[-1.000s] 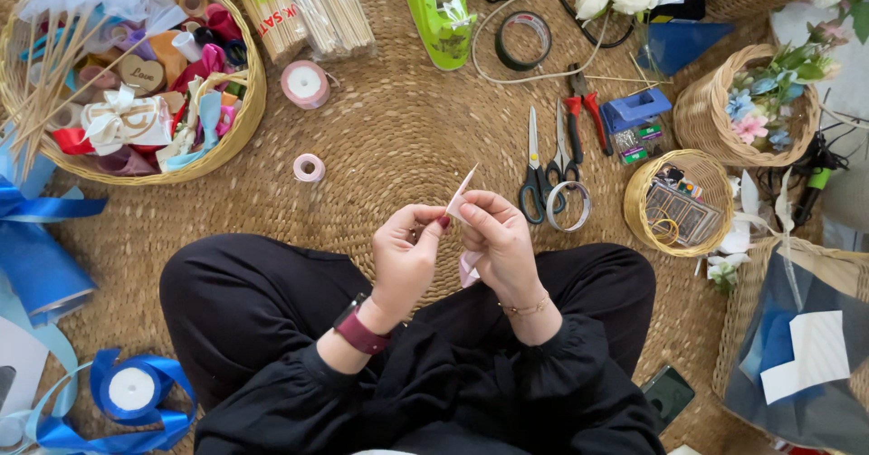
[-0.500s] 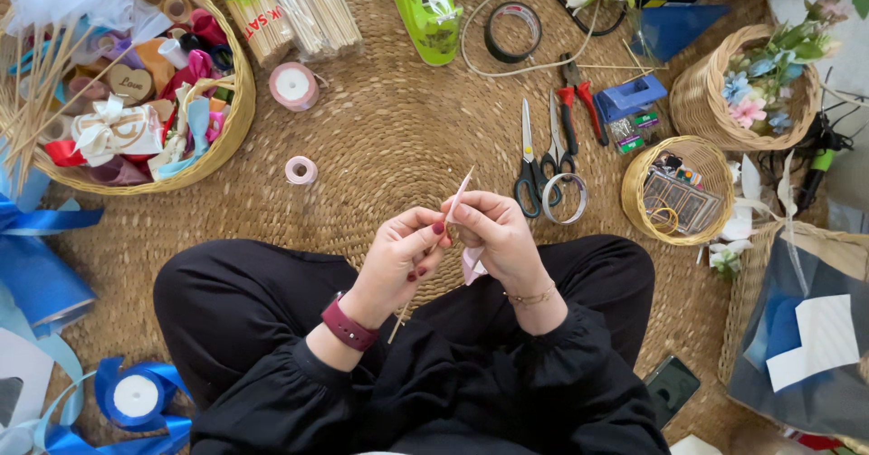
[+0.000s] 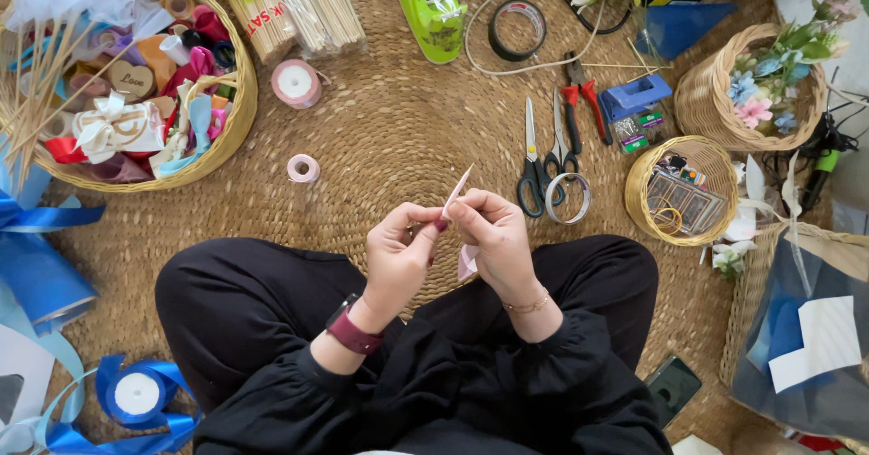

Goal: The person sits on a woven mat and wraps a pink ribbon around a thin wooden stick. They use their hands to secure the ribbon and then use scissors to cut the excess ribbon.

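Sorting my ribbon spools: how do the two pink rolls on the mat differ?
The larger pink roll lies near the skewer packs, thick with tape and a white centre. The smaller pink roll lies closer to the person's left hand, thin, with an open hole. Both lie flat on the woven mat.

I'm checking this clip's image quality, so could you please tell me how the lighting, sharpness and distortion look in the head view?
Head view: soft, even light with faint shadows and no strong glare; the left hand, right hand and thin pale stick they pinch are sharp, as are the scissors; the woven mat stays crisp, with slight wide-angle stretch towards the edges, seen at the big basket.
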